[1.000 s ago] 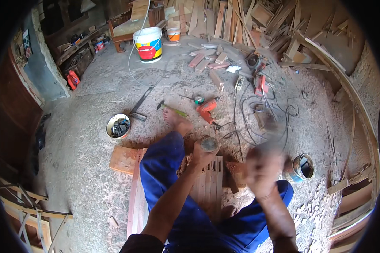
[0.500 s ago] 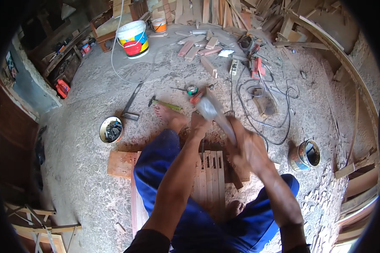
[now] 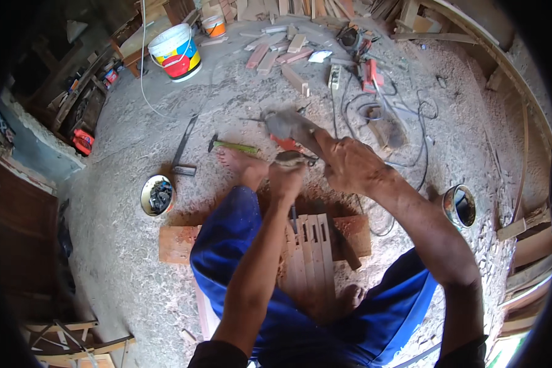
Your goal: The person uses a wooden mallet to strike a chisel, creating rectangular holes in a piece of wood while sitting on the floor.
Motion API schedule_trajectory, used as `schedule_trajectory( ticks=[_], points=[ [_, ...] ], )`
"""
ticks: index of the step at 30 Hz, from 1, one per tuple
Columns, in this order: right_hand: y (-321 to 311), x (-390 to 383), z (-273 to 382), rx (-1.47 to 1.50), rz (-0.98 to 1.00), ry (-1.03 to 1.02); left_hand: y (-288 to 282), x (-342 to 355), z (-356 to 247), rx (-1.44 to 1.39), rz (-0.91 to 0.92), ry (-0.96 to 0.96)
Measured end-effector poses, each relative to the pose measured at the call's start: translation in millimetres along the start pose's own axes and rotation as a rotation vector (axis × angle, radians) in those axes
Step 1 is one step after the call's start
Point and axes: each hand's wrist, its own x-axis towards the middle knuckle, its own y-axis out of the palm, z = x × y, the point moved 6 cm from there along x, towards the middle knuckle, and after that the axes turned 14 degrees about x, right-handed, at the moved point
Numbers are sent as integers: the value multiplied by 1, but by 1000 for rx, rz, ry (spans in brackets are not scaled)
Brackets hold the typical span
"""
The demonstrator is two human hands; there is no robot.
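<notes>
My left hand (image 3: 286, 179) is closed around a chisel (image 3: 294, 219), which stands about upright. The round top of its handle shows above my fist, and its blade goes down to the slotted wooden strips (image 3: 306, 257) between my legs. My right hand (image 3: 354, 162) grips the handle of a mallet (image 3: 283, 125). Its broad grey head is smeared by motion and hangs beyond my left hand, apart from the chisel. Several narrow slots are cut near the far ends of the strips, which lie side by side by a reddish wooden block (image 3: 352, 236).
A green-handled hammer (image 3: 238, 147) lies by my left foot, near a metal square (image 3: 186, 147). A tub of metal parts (image 3: 158, 195) stands left, a can (image 3: 458, 205) right. Cables, a red power tool (image 3: 371, 76), wood offcuts (image 3: 279, 55) and a paint bucket (image 3: 175, 52) lie farther off.
My right hand has lifted forward, and the mallet head has moved away and left, uncovering the chisel handle's top. My left hand stays on the chisel. The view has shifted slightly.
</notes>
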Motion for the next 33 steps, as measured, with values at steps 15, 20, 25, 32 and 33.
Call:
schedule_trajectory(
  ticks=[15,20,25,32,33],
  points=[
    [2,21,-17,121,337,56,21,0,34,37,90,-185],
    [-17,46,-2,103,156,78,21,30,95,96,203,-480],
    [13,41,-16,-4,315,92,21,15,52,122,-86,97],
    [10,50,-15,77,123,67,19,19,86,174,45,-246],
    [15,40,-15,37,182,85,17,10,71,166,-15,-96]
  ],
)
